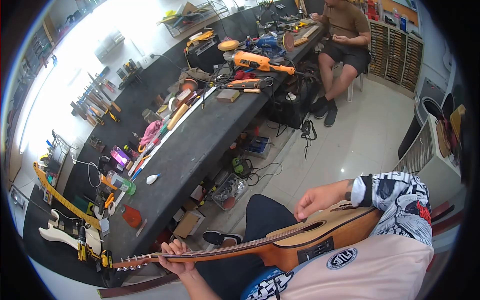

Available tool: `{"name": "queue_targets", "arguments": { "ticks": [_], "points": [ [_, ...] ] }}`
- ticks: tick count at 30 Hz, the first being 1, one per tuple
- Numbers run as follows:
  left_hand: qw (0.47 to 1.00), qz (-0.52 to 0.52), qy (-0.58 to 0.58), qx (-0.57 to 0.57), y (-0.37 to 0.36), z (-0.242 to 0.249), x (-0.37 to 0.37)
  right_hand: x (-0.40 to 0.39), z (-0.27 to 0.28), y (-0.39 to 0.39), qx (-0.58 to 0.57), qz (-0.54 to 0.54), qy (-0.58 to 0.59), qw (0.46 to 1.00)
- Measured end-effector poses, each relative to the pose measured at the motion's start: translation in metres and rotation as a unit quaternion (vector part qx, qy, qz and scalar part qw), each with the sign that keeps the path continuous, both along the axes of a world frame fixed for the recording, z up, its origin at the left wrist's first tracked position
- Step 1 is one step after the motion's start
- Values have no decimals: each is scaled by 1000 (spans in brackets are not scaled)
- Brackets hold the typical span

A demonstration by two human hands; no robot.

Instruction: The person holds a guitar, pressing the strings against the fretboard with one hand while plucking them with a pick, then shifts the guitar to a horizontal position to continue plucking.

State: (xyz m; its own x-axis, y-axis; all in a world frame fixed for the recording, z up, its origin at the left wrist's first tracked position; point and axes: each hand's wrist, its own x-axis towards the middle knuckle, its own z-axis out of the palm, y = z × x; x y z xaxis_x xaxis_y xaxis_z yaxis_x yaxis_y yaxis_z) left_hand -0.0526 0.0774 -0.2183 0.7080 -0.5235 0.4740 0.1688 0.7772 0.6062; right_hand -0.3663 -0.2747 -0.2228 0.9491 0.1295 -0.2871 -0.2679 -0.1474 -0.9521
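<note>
An acoustic guitar (287,250) lies across my lap, its neck running to the left. Near the headstock, my left hand (176,257) is closed around the guitar's neck, fingers curled over the strings. My right hand (317,199) hangs over the strings by the sound hole, its fingers bent together; whether anything is pinched in them is hidden. A dark control panel (316,250) is set in the guitar's side, facing me.
The dark workbench (200,140) runs along the wall, with an orange polisher (262,62), a red bottle (131,216), a glue bottle (152,178) and a yellow drill (85,245) close to the headstock. Another person (345,45) sits at the far end. Boxes (189,223) stand under the bench.
</note>
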Motion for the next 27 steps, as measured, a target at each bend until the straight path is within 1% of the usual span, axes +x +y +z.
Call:
{"name": "queue_targets", "arguments": {
  "ticks": [1,2,5,6,9,12,13,15,16,17,19,20,21,23,24,25,27],
  "points": [
    [1000,0,4,-1,1,0,-1,-1,-16,0,-103,14,71,992],
    [1000,-6,-6,6,1,0,-2,-4,-26,2,-206,29,141,968],
    [999,-3,-38,22,1,5,2,-2,-30,6,-203,-60,168,963],
    [999,0,-47,28,-1,4,3,2,-27,5,-186,-49,142,971],
    [1000,9,1,14,-3,-7,8,11,16,13,-136,-19,60,989],
    [1000,3,20,9,-2,-7,16,15,5,8,-56,3,-7,998],
    [1000,3,27,7,-2,-8,16,15,5,9,-27,-9,62,998],
    [1000,-2,30,3,1,-13,19,14,-21,2,-135,0,126,983],
    [1000,-6,28,0,2,-15,21,15,-25,4,-188,7,159,969],
    [1000,-8,27,-4,3,-16,22,14,-28,6,-275,-29,194,941],
    [997,14,78,-7,5,-17,20,19,-26,4,-339,37,55,938],
    [994,26,106,-11,5,-18,18,27,-10,8,-366,74,-14,928],
    [992,32,122,-24,6,-21,19,36,10,12,-308,111,-43,944],
    [984,46,165,-41,8,-25,19,49,40,23,-136,49,-3,990],
    [979,54,190,-47,10,-25,19,54,49,26,-48,12,15,999],
    [976,64,200,-51,11,-28,19,58,54,27,11,-12,60,998],
    [970,85,222,-54,16,-35,18,61,24,16,-47,28,132,990]
  ]
}}
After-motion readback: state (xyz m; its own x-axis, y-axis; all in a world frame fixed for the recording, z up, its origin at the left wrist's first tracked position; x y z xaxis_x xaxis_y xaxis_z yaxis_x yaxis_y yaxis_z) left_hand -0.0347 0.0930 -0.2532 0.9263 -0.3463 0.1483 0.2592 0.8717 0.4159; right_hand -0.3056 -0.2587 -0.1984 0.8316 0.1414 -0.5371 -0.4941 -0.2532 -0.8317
